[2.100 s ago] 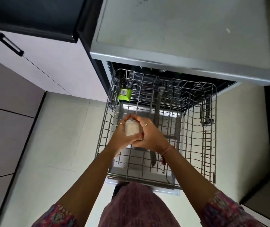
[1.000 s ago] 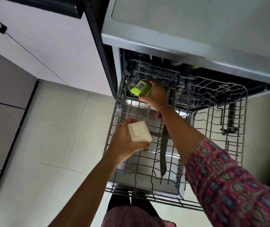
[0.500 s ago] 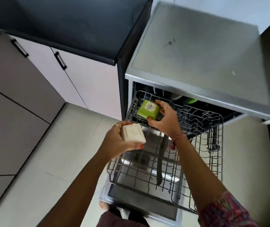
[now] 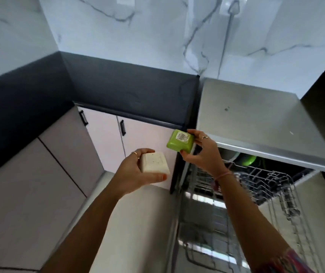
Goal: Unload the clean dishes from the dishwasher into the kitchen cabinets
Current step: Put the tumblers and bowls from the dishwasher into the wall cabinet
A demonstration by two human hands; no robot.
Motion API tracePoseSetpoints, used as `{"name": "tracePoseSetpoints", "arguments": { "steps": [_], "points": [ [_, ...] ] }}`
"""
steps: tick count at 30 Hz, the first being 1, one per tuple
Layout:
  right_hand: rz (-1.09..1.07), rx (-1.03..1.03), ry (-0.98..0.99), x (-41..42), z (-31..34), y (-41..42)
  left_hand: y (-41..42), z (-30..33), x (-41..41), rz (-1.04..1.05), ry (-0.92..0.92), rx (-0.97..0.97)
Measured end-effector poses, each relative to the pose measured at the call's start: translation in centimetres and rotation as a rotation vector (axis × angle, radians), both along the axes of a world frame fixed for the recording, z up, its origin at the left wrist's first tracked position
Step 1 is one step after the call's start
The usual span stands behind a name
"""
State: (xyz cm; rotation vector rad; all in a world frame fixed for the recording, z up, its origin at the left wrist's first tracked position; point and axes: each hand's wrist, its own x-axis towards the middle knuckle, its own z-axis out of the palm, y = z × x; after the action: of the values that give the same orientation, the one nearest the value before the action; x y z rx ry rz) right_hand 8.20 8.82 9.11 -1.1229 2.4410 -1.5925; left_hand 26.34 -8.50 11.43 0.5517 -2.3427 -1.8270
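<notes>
A white marble-veined wall (image 4: 157, 26) is filling the top of the view, with a dark table (image 4: 130, 95) running beneath it over pale cabinet doors (image 4: 106, 138) with black handles. To the right, the steel-topped dishwasher (image 4: 256, 123) is standing open, its wire rack (image 4: 256, 186) pulled out over the floor and something green (image 4: 247, 160) sitting deep inside it. Both hands are raised in front of the cabinets, near each other but apart. The left hand (image 4: 136, 172) is curling around a small cream square container (image 4: 153, 162). The right hand (image 4: 201, 152) is pinching a small green square container (image 4: 180, 142) between thumb and fingers, just beside the dishwasher's front corner. The green container is carrying a white barcode sticker, its printing too blurred to read.
</notes>
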Motion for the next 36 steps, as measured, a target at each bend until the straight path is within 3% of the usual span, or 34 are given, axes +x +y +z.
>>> {"name": "tracePoseSetpoints", "arguments": {
  "steps": [7, 14, 32, 36],
  "points": [
    [-0.025, -0.16, 0.07, 4.4, 5.8, -12.3, -12.7, 7.3, 4.8, 0.096, 0.113, -0.095],
    [0.052, -0.21, 0.161, 3.9, 13.3, -21.5, -21.5, 14.2, 4.0, 0.112, 0.268, -0.183],
    [-0.107, -0.228, 0.556, -11.3, 31.9, -44.9, -46.3, 30.0, -12.5, 0.293, 0.528, -0.406],
    [-0.142, -0.24, 0.569, -14.2, 35.8, -51.0, -51.9, 33.0, -16.8, 0.341, 0.553, -0.439]
  ]
}}
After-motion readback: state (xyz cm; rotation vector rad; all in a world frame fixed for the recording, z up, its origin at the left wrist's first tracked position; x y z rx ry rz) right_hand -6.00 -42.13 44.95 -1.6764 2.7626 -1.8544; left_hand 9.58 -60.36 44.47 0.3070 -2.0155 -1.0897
